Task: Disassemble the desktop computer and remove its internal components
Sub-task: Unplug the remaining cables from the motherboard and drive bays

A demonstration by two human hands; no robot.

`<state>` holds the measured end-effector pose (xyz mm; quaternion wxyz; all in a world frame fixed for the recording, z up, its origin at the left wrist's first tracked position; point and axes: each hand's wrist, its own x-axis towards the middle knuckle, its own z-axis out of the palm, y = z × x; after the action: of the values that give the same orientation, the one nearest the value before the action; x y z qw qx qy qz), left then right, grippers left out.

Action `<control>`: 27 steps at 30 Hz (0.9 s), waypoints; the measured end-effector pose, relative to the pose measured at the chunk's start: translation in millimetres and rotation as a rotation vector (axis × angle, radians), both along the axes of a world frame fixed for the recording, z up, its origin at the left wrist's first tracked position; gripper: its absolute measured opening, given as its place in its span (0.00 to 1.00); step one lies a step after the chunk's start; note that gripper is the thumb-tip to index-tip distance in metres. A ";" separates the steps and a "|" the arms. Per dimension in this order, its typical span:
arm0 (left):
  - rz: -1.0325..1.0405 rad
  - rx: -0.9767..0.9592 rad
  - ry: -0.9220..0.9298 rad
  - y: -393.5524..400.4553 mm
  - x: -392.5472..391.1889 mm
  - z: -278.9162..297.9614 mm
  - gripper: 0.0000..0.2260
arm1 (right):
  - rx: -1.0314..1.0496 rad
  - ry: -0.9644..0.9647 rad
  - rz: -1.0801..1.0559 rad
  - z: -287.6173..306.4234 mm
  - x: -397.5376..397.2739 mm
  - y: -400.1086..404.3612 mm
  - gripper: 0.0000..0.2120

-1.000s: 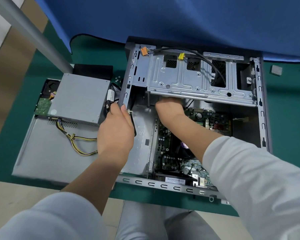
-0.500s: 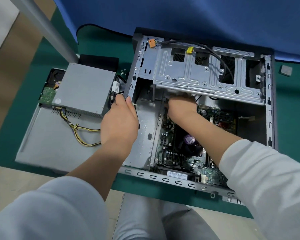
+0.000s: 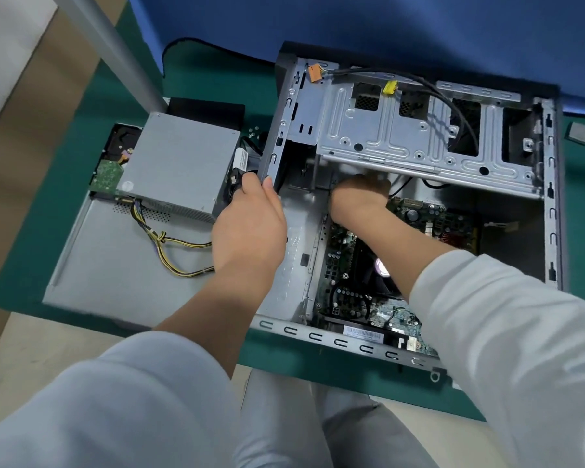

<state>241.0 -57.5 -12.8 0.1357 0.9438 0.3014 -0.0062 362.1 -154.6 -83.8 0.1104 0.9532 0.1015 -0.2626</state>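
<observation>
An open grey computer case (image 3: 551,204) lies on its side on the green mat. A metal drive cage (image 3: 395,130) spans its upper half, and the green motherboard (image 3: 348,292) lies below it. My left hand (image 3: 250,228) grips the case's left edge, thumb inside and fingers outside. My right hand (image 3: 358,197) reaches under the front edge of the drive cage; its fingers are hidden there and blurred. Whether they hold anything does not show.
A grey power supply (image 3: 179,163) with yellow and black wires (image 3: 173,251) rests on the removed side panel (image 3: 115,271), left of the case. A hard drive (image 3: 115,157) peeks out beside it. A grey pole (image 3: 115,52) rises at back left. A small grey block (image 3: 581,132) lies far right.
The view has shifted, so everything sits further right in the frame. My left hand keeps its grip on the case edge. My right hand stays under the drive cage and now looks blurred.
</observation>
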 end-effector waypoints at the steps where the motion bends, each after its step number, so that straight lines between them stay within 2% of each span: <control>1: 0.000 0.003 0.000 0.2 0.0 -0.4 0.17 | 0.017 -0.002 -0.021 -1.1 -2.1 -0.8 0.19; 5: -0.001 0.017 -0.011 1.0 0.2 -1.2 0.17 | 0.006 -0.004 0.035 -1.2 -2.8 -4.0 0.18; 11: -0.005 0.023 -0.013 0.8 -0.4 -2.4 0.16 | -0.041 0.123 0.105 8.1 2.7 5.9 0.17; 20: 0.010 -0.001 -0.024 1.2 0.2 -2.9 0.17 | 0.144 -0.053 0.200 17.9 -5.1 -7.6 0.13; 27: 0.015 0.009 -0.021 1.5 -0.3 -4.1 0.16 | 0.150 -0.062 0.315 19.5 0.5 -10.8 0.19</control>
<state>240.7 -56.0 -16.9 0.1346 0.9421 0.3070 0.0063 362.6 -165.4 -64.3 0.0818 0.9387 0.2654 -0.2043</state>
